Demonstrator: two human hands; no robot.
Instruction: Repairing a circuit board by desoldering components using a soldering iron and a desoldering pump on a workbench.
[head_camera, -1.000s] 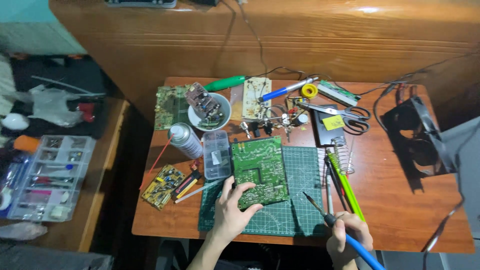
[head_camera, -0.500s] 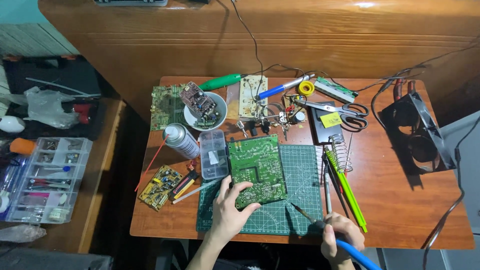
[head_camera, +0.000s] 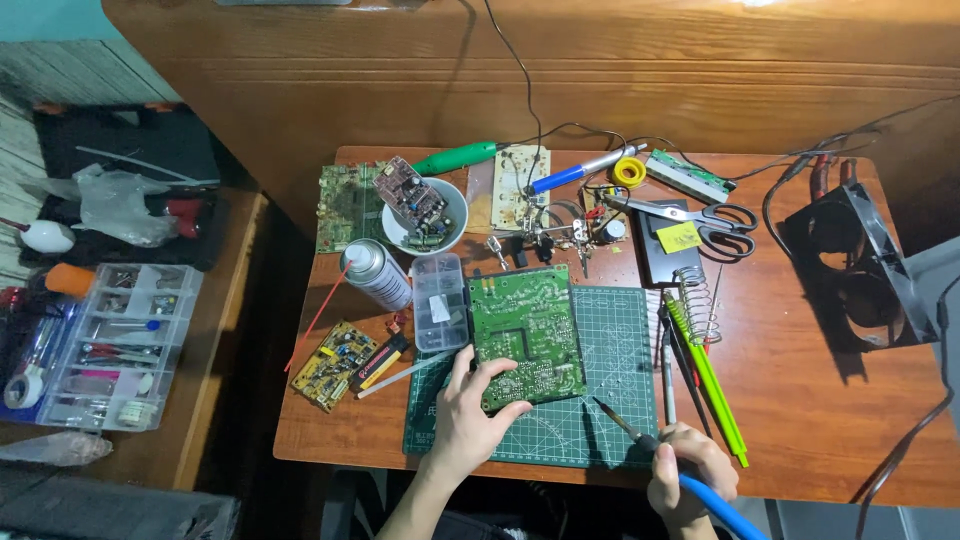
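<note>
My right hand is at the near edge of the table, fingers clenched around the blue-handled soldering iron. The iron's tip points up and to the left, over the near right part of the green cutting mat, just clear of the green circuit board.

My left hand lies on the near left part of the mat. Its fingers are spread and press on the near edge of the circuit board, with the thumb against the board's near edge; the hand steadies the board rather than closing around it. The board lies flat on the mat, solder side up, its far end reaching past the mat's far edge.

Left of the mat: a small yellow circuit board near the table's left edge, a clear plastic parts box touching the green board's left side, and a spray can lying tilted with its red straw toward the left edge.

Right of the mat: a green pen-shaped tool and a coiled iron stand.

Toward the far edge: a white bowl holding a small board, scissors, a yellow solder spool and a green-handled screwdriver. A black fan stands at the right edge.
</note>
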